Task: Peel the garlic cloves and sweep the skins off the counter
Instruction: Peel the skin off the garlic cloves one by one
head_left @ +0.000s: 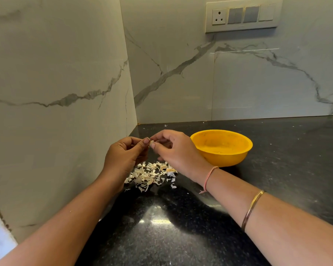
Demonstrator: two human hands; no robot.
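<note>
The left hand point(123, 156) and the right hand point(174, 150) are meeting in the air, each grip clamped on the same small garlic clove point(152, 143) from opposite sides. Directly below the grip, a pile of skins point(152, 174) is lying on the dark tabletop point(277, 169). Just right of the grip, a yellow bowl point(222, 148) is sitting.

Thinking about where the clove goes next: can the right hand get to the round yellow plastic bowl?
Probably yes: the right hand, pinching the small garlic clove, hovers just beside the round yellow plastic bowl, with nothing between them.
</note>
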